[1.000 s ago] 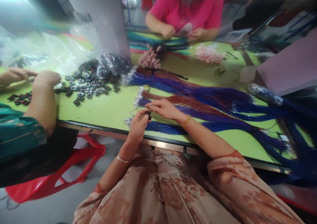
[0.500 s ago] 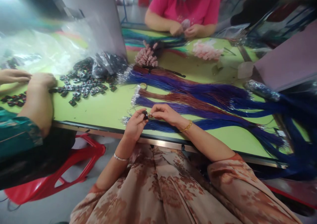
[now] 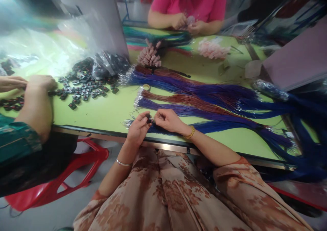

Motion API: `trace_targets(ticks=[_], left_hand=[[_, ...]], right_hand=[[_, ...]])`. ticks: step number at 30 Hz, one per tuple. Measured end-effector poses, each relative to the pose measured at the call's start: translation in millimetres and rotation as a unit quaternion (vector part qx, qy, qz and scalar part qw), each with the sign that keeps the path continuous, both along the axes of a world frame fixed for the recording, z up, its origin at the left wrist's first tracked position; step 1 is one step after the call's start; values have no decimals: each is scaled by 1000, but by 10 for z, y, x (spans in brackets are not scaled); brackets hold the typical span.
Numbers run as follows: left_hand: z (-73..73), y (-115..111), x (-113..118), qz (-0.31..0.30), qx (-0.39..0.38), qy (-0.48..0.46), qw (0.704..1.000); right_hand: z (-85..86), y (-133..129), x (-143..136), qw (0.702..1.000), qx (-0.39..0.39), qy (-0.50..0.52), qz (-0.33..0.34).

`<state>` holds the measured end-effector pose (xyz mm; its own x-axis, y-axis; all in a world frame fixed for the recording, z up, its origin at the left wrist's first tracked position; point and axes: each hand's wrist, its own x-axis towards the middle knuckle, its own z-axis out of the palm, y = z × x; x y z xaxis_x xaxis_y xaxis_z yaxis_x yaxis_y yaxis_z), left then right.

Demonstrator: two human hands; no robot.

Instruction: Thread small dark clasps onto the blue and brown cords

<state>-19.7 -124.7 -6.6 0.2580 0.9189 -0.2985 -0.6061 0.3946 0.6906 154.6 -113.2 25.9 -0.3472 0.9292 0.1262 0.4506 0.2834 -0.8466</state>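
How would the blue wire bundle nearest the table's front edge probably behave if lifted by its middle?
The blue wire bundle would likely droop, being long, thin strands. It may splay, since its strands seem to fan out toward the right. Silver tips at its left end could snag, being jumbled.

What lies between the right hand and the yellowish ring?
In the head view: brown wires, then purple wires nearer the right hand.

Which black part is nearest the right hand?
The black part in the left hand, just beside the right hand; the rest are well to the left, mostly in the pile.
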Motion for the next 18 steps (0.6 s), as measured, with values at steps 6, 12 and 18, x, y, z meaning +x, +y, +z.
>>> trace_targets(ticks=[6,12,18], left_hand=[[0,-11,13,5,4,11,1000],[-3,-22,25,22,6,42,999],[-26,-65,106,60,33,86,994]], right_hand=[[-12,-18,-10,997,46,-51,-22],[17,-29,-25,996,60,-63,-18],[-47,3,-46,999,-28,3,-16]])
